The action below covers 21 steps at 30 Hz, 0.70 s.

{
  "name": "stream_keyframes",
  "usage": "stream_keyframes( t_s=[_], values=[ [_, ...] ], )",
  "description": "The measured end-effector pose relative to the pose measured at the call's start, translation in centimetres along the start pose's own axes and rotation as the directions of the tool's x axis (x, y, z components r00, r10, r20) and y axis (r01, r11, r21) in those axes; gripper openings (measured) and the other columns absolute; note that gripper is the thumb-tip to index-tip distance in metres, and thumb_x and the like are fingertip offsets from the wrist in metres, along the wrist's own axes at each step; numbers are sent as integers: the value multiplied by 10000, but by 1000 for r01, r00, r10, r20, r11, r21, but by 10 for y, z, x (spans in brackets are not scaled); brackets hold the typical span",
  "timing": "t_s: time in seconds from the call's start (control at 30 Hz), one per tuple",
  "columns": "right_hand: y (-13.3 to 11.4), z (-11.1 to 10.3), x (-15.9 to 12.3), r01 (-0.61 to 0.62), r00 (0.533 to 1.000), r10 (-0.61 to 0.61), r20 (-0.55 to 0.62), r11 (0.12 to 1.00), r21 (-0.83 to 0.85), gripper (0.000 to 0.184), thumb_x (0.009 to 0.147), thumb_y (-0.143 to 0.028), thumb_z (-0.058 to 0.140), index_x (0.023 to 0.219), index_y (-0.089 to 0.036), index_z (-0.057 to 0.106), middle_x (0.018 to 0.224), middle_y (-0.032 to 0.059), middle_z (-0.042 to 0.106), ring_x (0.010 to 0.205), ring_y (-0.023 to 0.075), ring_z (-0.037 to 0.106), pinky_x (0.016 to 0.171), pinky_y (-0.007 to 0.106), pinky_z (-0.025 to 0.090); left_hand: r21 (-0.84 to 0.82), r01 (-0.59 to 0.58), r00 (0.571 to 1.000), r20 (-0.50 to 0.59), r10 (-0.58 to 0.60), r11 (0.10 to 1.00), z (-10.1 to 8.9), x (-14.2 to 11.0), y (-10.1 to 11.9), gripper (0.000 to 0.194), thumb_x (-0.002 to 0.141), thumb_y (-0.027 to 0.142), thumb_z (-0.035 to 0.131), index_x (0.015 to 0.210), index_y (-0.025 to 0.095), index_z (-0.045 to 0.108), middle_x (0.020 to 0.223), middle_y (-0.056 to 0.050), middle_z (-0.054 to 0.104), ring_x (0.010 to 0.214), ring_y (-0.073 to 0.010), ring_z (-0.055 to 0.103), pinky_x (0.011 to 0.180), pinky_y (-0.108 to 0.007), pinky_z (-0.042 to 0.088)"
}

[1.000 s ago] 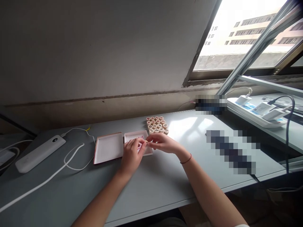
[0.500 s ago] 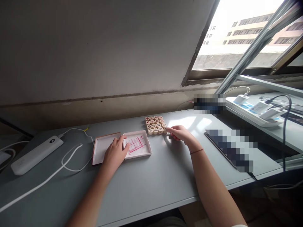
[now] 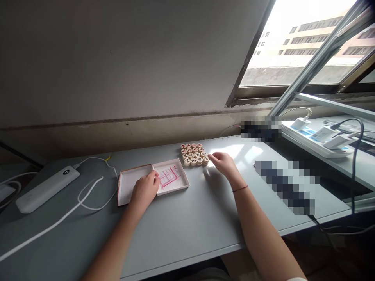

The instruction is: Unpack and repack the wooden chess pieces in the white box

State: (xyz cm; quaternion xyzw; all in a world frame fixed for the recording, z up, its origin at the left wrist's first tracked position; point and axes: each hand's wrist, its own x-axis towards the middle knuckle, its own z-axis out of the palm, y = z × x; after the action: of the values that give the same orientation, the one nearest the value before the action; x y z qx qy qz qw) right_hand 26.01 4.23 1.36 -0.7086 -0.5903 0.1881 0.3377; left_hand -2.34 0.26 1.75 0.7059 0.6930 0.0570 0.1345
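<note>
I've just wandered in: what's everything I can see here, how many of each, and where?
Round pieces: sixteen, pale with red or dark markings, back of desk
Shallow trays: two, whitish inside, side by side, left of the pieces
Pink grid: one, pink, inside the right tray
Long device: one, white, desk's left side
Cables: several, white or dark, left and right
Power strip: one, white, right shelf
Plugs: three, whitish, on the strip
Pixelated objects: two, dark, right side
Desk: one, grey, below
Window: one, metal-framed, upper right
Bracelet: one, reddish, right wrist
Left hand: one, bare, over the trays' adjoining edges
Right hand: one, bare, beside the pieces; contact unclear
</note>
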Motion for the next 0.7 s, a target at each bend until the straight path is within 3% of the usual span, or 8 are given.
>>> stream_keyframes(
  t_s=[0.07,0.1,0.2,0.23,0.3,0.53,0.63,0.7],
  values=[
    [-21,12,-11,135,986,-140,-89,989,-60,318,894,-363,438,670,-185,576,642,38,603,599,145,507,561,253,365,4,8,1000,-2,-8,1000,1,0,2,276,894,208,347,1008,232,596,794,-47,705,767,-244,661,633,-282,392],
    [-34,20,-17,256,964,-260,-52,964,-77,299,910,-323,418,709,-185,592,695,48,622,640,148,529,594,249,387,4,6,1000,1,-6,1000,1,0,3,271,895,205,348,999,229,597,800,-50,706,768,-243,663,634,-282,393],
    [-69,45,-35,607,781,-561,274,785,-124,206,910,-200,433,900,-192,638,929,76,661,844,177,594,688,251,422,3,-15,1000,14,15,1000,-2,-1,6,244,904,201,365,963,227,601,819,-54,710,778,-236,669,641,-276,401],
    [-78,53,-38,662,727,-577,373,732,-158,205,904,-169,436,933,-186,638,969,88,659,882,191,600,698,259,426,3,-21,1000,16,21,1000,-3,-2,6,236,907,200,373,956,226,602,828,-54,712,787,-232,671,646,-274,404],
    [-89,67,-40,705,681,-535,501,665,-248,208,883,-131,443,965,-162,632,1008,116,651,906,220,608,698,277,432,1,-31,999,21,31,1000,-5,-2,7,232,912,197,378,954,225,604,854,-57,716,811,-227,674,658,-270,412],
    [-101,91,-35,620,749,-399,529,704,-347,149,780,-100,514,900,-104,603,949,161,655,967,279,583,819,325,436,-64,-44,999,23,46,997,-8,-4,5,285,954,237,341,1156,200,539,925,-90,724,867,-255,687,707,-302,450],
    [-97,78,-37,560,801,-448,397,794,-235,107,809,-113,475,830,-146,575,909,129,642,886,240,583,771,318,443,-154,-27,1000,-9,26,988,-14,-8,4,386,991,331,265,1322,181,395,947,-109,718,890,-273,688,726,-329,466],
    [-84,57,-37,467,858,-446,255,884,-25,110,862,-173,437,863,-176,547,873,83,632,813,197,581,712,292,450,-181,-50,999,-15,49,982,-19,-12,4,405,991,392,253,1326,209,390,999,-106,698,935,-269,676,765,-338,472]
  ],
)
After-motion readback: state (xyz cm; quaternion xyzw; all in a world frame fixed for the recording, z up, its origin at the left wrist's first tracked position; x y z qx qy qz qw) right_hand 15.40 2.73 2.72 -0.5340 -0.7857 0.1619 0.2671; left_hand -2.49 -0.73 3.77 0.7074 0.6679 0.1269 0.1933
